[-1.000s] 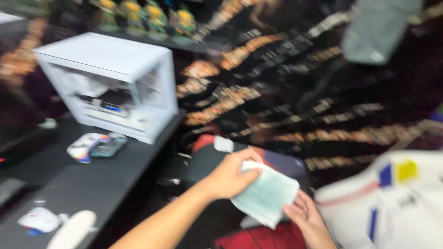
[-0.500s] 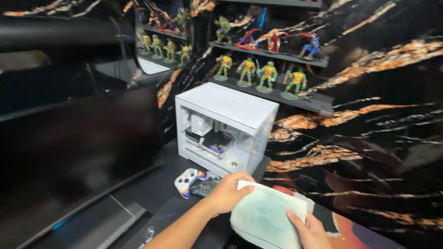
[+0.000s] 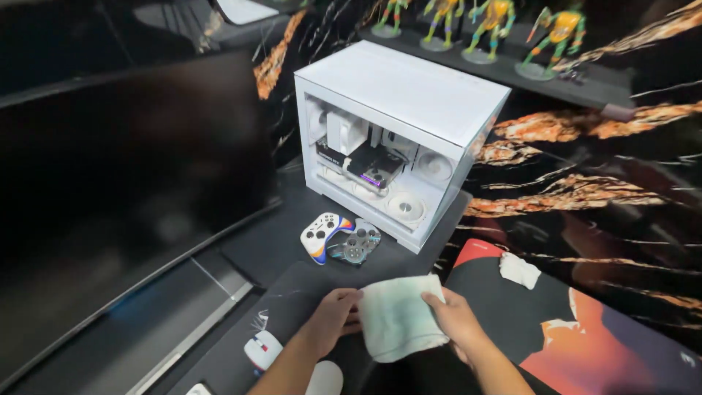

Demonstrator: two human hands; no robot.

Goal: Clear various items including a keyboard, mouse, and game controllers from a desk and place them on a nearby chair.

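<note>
1. The left hand (image 3: 330, 316) grips the left edge of a pale green-and-white cloth (image 3: 397, 317). Its fingers curl closed around the cloth.
2. The right hand (image 3: 455, 322) grips the right edge of the same cloth, with the thumb on top and the fingers closed on it.
3. The cloth is stretched between the two hands, low in the middle of the view. It hangs just above the near part of the black counter (image 3: 278, 245), and its bottom edge droops down.
4. A white mouse (image 3: 262, 350) with a small red and blue mark lies on the counter, near and to the left of the left hand.
5. Farther away than the cloth lie two game controllers, side by side and touching. The left one is a white controller (image 3: 322, 233) with orange and blue edges. The right one is a see-through controller (image 3: 355, 244).
6. Behind the controllers stands a white computer case (image 3: 409, 95), shaped like a box. Its front is clear, and white fans and parts show inside.
7. A big dark curved monitor (image 3: 124, 190) fills the left side.
8. On the right, a chair with a black, red and orange pattern (image 3: 585, 329) sits near, with a small crumpled white wipe (image 3: 520, 270) lying on it.
9. Far off, toy turtle figures (image 3: 497, 22) stand in a row on a shelf (image 3: 585, 84) above the case.
</note>
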